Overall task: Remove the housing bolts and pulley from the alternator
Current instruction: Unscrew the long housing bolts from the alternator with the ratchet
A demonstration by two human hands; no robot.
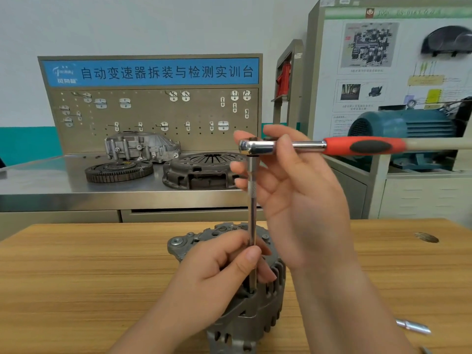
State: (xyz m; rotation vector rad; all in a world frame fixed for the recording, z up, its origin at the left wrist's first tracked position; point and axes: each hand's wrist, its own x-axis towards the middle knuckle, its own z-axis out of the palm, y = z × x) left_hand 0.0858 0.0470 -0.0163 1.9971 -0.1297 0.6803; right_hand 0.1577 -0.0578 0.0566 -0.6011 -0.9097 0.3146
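Of the person, only two hands and two forearms are in view. The left hand (224, 267) and the right hand (288, 190) are bare, and their surface looks smooth and clean. The fingers (270, 175) are slim and rather long. The thumbnail (252, 255) of the left hand is cut short, with a rounded edge and a plain, natural surface. The left forearm (158, 328) and the right forearm (357, 315) are bare too, as far as the lower edge of the view, where they are cut off.
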